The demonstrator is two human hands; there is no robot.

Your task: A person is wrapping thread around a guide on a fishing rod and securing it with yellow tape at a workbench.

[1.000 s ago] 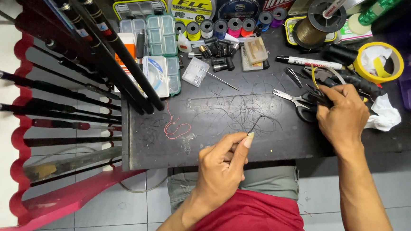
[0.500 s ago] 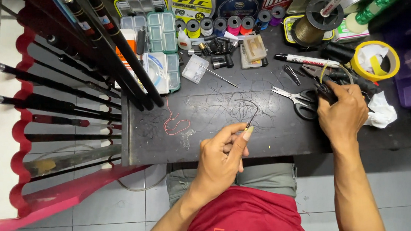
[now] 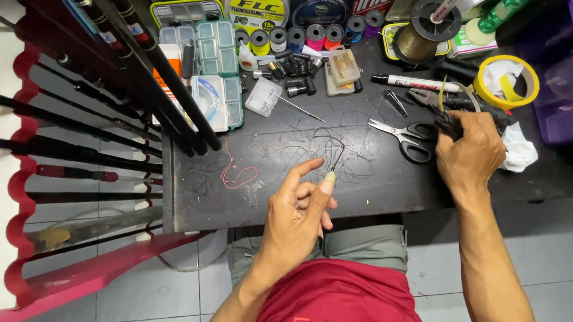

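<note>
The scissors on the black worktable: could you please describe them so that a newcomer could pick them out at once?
Start at the black worktable and go to its right half, just left of the person's right hand. There the steel scissors with black handle loops lie flat, blades pointing left, below the white marker pen. They are the only two-looped tool among the reels.

Dark scratched worktable (image 3: pixel 368 189) over pale grey floor tiles (image 3: pixel 557 257), red scalloped rod rack (image 3: pixel 20 197) alongside.
</note>
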